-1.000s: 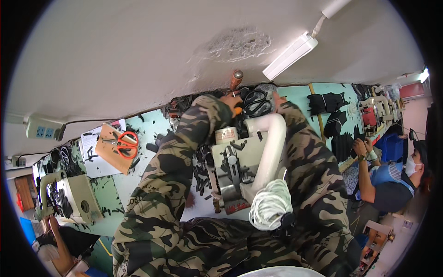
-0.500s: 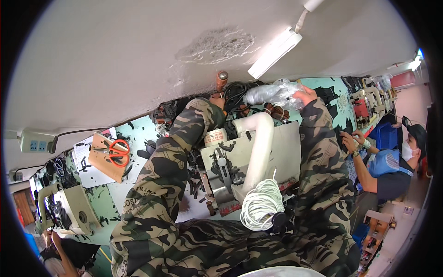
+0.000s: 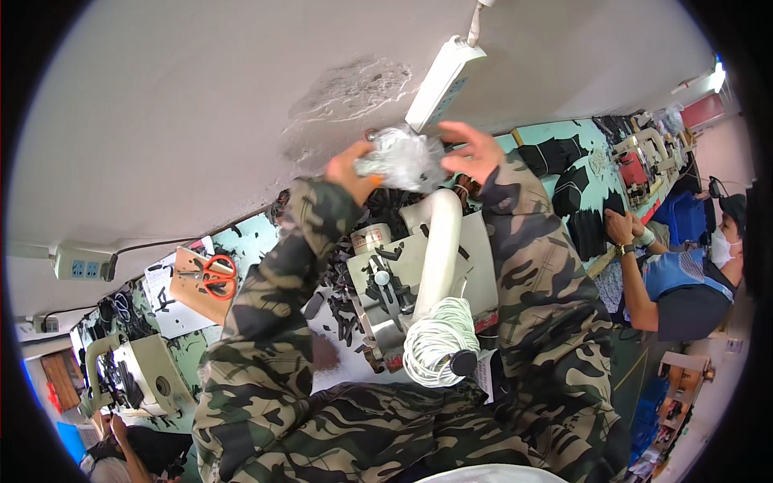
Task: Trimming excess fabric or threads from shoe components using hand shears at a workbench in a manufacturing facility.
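Observation:
Crumpled clear plastic, apparently a bag, is up in front of the wall, beyond the machine. My left hand is closed on its left side, and a bit of orange shows beside the fingers. My right hand is just right of the plastic, fingers apart, with nothing visible in it. Below both hands stands a cream machine with a thick curved white pipe. A coil of white cord sits at the machine's near end. Motion blurs the plastic, so its contents cannot be made out.
Orange-handled scissors lie on brown card to the left. Black scraps litter the bench around the machine. A white power strip hangs on the wall above my hands. At right, a co-worker handles black pieces; another machine stands at far left.
The plastic has moved left and toward the wall, from my right hand into my left. My right hand has let go and opened. The co-worker's hands have shifted onto the black pieces.

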